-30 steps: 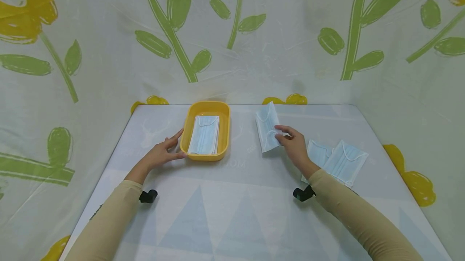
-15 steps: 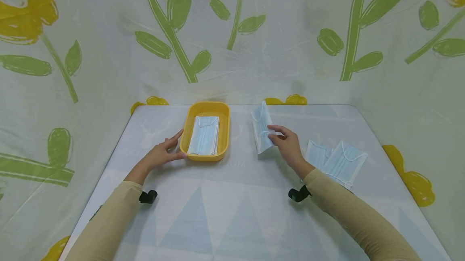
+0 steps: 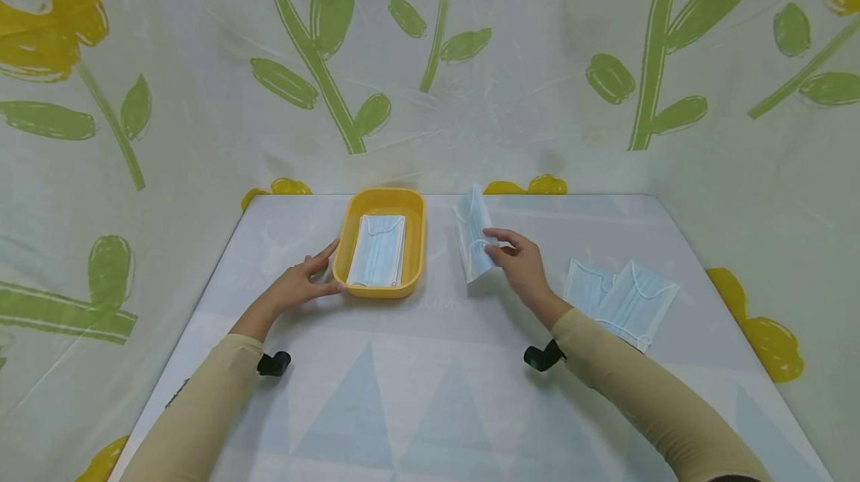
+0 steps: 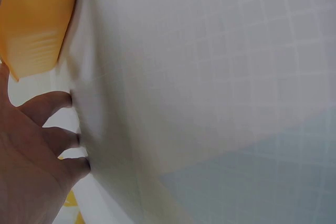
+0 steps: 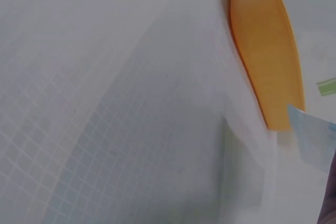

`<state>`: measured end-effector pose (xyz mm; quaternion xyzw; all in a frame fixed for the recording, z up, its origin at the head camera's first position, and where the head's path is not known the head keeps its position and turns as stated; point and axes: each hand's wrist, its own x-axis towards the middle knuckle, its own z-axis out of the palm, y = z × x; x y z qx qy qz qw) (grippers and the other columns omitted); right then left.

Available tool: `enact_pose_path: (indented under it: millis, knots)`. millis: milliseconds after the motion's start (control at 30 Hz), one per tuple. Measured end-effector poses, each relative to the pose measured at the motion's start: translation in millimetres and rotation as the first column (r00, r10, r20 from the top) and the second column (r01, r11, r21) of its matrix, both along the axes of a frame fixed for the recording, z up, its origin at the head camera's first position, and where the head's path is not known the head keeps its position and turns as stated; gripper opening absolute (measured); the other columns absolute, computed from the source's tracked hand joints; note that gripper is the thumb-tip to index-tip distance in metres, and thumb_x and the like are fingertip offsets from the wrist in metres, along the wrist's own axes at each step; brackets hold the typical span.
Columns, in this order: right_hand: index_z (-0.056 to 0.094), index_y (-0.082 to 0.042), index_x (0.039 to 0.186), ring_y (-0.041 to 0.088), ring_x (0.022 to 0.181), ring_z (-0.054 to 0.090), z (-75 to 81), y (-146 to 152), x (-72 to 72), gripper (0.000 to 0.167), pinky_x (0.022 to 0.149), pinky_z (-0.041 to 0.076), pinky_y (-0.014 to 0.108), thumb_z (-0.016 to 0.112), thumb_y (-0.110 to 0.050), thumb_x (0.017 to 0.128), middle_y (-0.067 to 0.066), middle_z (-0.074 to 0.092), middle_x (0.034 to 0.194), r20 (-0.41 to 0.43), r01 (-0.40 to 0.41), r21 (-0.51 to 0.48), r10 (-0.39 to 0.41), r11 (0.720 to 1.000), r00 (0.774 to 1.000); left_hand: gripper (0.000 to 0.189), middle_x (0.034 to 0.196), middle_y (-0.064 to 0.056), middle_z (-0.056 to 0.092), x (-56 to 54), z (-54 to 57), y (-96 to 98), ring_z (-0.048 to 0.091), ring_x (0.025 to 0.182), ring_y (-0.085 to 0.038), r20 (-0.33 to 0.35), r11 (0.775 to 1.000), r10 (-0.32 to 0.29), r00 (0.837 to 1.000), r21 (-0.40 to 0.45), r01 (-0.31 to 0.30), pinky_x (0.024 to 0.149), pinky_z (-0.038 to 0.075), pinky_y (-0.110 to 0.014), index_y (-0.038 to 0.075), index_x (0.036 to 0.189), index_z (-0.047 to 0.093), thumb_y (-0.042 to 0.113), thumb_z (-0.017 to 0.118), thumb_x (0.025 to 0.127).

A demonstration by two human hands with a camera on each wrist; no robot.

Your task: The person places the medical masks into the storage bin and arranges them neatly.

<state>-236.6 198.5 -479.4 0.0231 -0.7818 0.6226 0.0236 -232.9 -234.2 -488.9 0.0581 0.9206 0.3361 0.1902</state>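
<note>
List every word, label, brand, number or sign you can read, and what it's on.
No text is clearly legible.
Table cover: faint lettering near the yellow tray, too faint to read.
Yellow tray: no text visible.
Held mask, mask in the tray, loose masks: no text visible.

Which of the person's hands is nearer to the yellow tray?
The left. The left hand touches the yellow tray at its left side; the right hand is off to its right, apart from it, holding a face mask.

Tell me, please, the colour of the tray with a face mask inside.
The tray is yellow; it shows best in the head view.
</note>
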Motion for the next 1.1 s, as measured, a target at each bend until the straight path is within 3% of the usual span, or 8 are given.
enact_pose_path:
  millis: [700, 1100]
  knots:
    - [0.07, -0.013, 0.128, 0.024, 0.093, 0.064, 18.6, -28, -3.4, 0.03, 0.079, 0.058, 0.02, 0.069, -0.012, 0.098, 0.007, 0.064, 0.129, -0.023, -0.053, -0.035, 0.053, 0.998, 0.998, 0.104, 0.162, -0.02, 0.031, 1.4, 0.1, 0.4, 0.001, 0.152, -0.052, -0.014, 1.0, -0.009, 1.0, -0.008, 0.009, 0.113, 0.009, -0.078, 0.046, 0.162, 0.007, 0.065, 0.073, 0.084]
    - [0.071, -0.016, 0.126, 0.026, 0.093, 0.063, 26.7, -47, -4.0, 0.027, 0.082, 0.059, 0.024, 0.069, -0.014, 0.099, 0.002, 0.065, 0.127, -0.04, -0.073, -0.027, 0.072, 0.997, 0.997, 0.103, 0.163, -0.018, 0.029, 1.7, 0.9, 2.2, 0.0, 0.152, -0.051, -0.006, 1.0, -0.004, 1.0, -0.007, 0.004, 0.113, 0.009, -0.077, 0.048, 0.161, 0.007, 0.067, 0.072, 0.083]
